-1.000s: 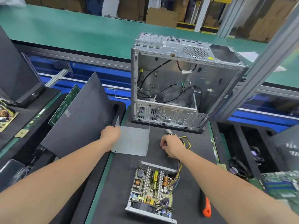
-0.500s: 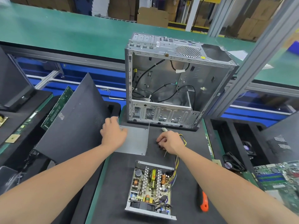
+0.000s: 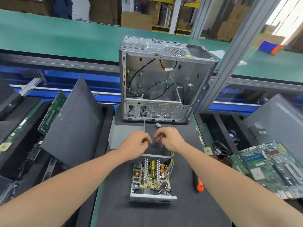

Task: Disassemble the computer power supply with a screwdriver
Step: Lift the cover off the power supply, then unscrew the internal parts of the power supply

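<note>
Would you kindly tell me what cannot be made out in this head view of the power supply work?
1. Head view: what, if anything, the left hand and right hand pinch between them is too small and blurred; curled fingers hide it.
2. Head view: the screwdriver shows only its handle; the right forearm covers the rest.
3. Head view: the circuit board at right is blurred and cut off by the frame edge.

We log the power supply (image 3: 151, 179) nearest us on the mat (image 3: 114, 210), the cover plate (image 3: 121, 135) behind it, the computer case (image 3: 164, 82) behind that. The screwdriver (image 3: 198, 182) lies just right of the supply. A side panel (image 3: 73, 122) leans at left, a motherboard (image 3: 270, 166) lies far right.
</note>
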`<state>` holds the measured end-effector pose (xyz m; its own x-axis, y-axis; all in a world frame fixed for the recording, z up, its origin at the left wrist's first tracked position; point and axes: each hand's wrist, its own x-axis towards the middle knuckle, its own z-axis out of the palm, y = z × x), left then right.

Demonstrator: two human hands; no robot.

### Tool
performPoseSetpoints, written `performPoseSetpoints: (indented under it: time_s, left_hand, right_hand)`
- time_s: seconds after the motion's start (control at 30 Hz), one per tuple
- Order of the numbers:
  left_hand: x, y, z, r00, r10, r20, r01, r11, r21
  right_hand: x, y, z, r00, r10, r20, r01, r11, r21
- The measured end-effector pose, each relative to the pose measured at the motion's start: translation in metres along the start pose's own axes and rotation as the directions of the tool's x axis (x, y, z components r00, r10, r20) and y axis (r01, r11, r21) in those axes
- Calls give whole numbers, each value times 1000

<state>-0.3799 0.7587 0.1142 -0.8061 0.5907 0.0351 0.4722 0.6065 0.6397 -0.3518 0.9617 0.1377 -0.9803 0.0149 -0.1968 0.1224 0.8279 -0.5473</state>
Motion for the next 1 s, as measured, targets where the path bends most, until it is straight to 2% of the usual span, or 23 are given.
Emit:
performPoseSetpoints:
  time_s: [0.13, 0.23, 0.33, 0.47, 0.6, 0.7, 0.83, 1.0]
  left_hand:
    - [-14, 3, 4, 1000, -12, 19, 13, 1000, -24]
    - [-25, 5, 7, 997, 1, 76, 4, 998, -61]
    - [-35, 6, 14, 995, 0, 103, 10, 995, -96]
    - [-45, 6, 19, 998, -46, 48, 51, 992, -115]
    - [-44, 10, 21, 996, -85, 19, 86, 991, -106]
    - [-45, 13, 21, 992, -129, -10, 128, 988, -88]
    - [-52, 12, 20, 983, -179, -30, 174, 978, -111]
    - [-70, 5, 21, 920, -380, -98, 313, 860, -403]
  right_hand:
    - [-26, 2, -3, 993, 48, -105, -47, 999, 18]
    - [-48, 14, -4, 963, 143, -228, -131, 989, 65]
    - [-72, 29, -2, 924, 243, -294, -223, 970, 101]
    - [-104, 52, 8, 898, 331, -289, -337, 941, 33]
    - [-129, 73, 22, 852, 464, -242, -490, 870, -57]
    - [-139, 82, 31, 825, 529, -198, -552, 830, -78]
    - [-141, 97, 33, 818, 536, -207, -548, 837, 2]
    - [-139, 91, 21, 844, 432, -319, -341, 890, 303]
